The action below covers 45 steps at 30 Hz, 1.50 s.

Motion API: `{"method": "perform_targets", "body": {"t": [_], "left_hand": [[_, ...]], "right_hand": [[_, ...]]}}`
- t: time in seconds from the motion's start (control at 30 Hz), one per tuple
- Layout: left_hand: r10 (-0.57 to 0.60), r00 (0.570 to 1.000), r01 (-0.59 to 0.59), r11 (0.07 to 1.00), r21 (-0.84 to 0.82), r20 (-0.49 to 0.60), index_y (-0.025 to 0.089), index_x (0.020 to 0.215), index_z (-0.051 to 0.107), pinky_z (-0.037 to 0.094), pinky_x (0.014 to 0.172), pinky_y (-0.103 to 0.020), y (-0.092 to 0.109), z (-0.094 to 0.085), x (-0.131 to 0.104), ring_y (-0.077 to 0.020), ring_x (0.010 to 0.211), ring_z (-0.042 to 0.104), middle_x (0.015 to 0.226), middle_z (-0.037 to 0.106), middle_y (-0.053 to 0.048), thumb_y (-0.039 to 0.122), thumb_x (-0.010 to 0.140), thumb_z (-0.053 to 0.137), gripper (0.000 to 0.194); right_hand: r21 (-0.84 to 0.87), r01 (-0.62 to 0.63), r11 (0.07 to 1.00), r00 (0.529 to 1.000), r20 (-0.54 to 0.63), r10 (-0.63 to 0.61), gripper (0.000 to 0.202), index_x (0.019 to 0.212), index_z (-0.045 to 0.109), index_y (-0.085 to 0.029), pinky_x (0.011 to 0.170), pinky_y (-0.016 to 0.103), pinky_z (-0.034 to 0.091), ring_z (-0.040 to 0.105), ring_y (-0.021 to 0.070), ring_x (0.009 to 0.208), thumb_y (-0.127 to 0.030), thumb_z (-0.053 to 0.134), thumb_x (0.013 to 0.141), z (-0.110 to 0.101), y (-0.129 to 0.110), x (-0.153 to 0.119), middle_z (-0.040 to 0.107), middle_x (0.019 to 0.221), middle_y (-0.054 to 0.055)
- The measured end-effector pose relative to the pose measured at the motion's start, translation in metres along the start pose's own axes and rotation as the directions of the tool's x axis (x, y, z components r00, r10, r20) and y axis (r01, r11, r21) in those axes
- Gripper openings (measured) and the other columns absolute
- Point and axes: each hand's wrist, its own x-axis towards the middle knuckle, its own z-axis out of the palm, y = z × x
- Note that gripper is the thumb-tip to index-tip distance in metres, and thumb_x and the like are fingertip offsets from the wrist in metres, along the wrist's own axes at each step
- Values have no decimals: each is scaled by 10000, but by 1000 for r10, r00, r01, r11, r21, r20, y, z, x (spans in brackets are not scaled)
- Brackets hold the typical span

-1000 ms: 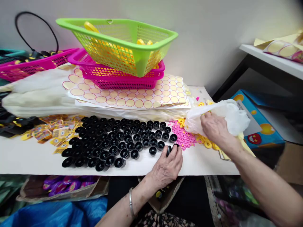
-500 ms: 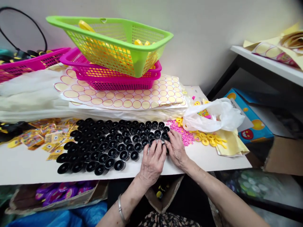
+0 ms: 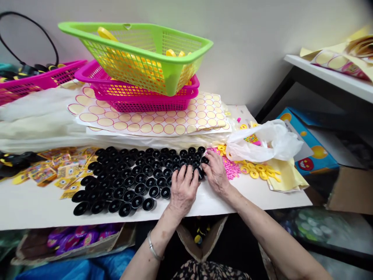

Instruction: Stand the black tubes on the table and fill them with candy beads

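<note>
Many small round black cups (image 3: 140, 189) stand mouth up in close rows on the white table (image 3: 180, 212). At the right front corner of the group, my left hand (image 3: 183, 191) lies over the cups, its fingers stretched forward and touching some of them. My right hand (image 3: 215, 172) rests against the group's right edge with fingers extended and slightly bent, beside a black cup (image 3: 205, 160). Between the two hands another cup (image 3: 200, 173) looks tilted. Fingertips and the cups beneath them are partly hidden.
Small pink pieces (image 3: 232, 169) and yellow ring-shaped parts (image 3: 254, 171) lie right of my right hand, near a white plastic bag (image 3: 265, 142). Orange packets (image 3: 65, 171) lie left. Behind, a green basket (image 3: 186, 54) sits on a pink basket (image 3: 151, 104) over sticker sheets (image 3: 134, 127).
My left hand has shifted slightly left and away from me, and the right hand slightly forward. The cups by them have moved closer together, and one now leans over.
</note>
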Motion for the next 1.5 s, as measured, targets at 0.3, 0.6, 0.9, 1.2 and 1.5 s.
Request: {"method": "perform_targets", "body": {"t": [0.3, 0.6, 0.9, 1.2, 1.5], "left_hand": [[50, 989, -64, 993, -97, -140, 63, 1007, 614, 487, 832, -420, 2, -18, -17, -309, 1041, 563, 1062, 655, -196, 113, 733, 660, 282], [49, 976, -91, 977, -193, -211, 79, 1005, 612, 513, 780, -409, 2, -22, -32, -286, 1001, 571, 1045, 657, -195, 40, 719, 591, 290], [-71, 974, 22, 975, -221, -215, 85, 1012, 586, 458, 565, -314, -5, -49, -65, -188, 664, 583, 831, 663, -158, -6, 655, 675, 380], [-381, 924, 309, 687, -658, 36, 139, 1125, 545, 539, 675, -239, 42, -45, -30, -133, 743, 627, 1011, 633, -129, 78, 804, 564, 327], [-580, 645, 697, 181, -694, 497, 126, 1066, 601, 493, 526, -209, 53, -8, 4, -88, 561, 532, 826, 611, -38, 308, 758, 649, 361]], "right_hand": [[-64, 39, 997, 988, 154, -29, 249, 1075, 532, -122, 719, 309, 505, 562, 208, 898, -182, 492, 837, -26, -31, -30, 546, 1018, 132], [-303, 193, 933, 947, 308, -96, 219, 984, 592, -102, 657, 299, 438, 527, 201, 768, -186, 449, 842, -9, -33, -27, 565, 884, 110], [-400, 56, 915, 927, 362, 102, 124, 875, 581, -148, 668, 331, 406, 531, 225, 779, -190, 507, 785, -12, -44, -22, 580, 820, 79], [515, -572, 639, 820, 370, 436, 277, 1035, 514, -209, 737, 312, 499, 606, 182, 843, -195, 574, 765, -25, -42, -44, 616, 933, 36], [436, -419, 797, 901, 309, 304, 331, 1059, 526, -213, 759, 299, 524, 609, 166, 867, -66, 454, 772, -41, -49, -55, 609, 958, 46]]}}
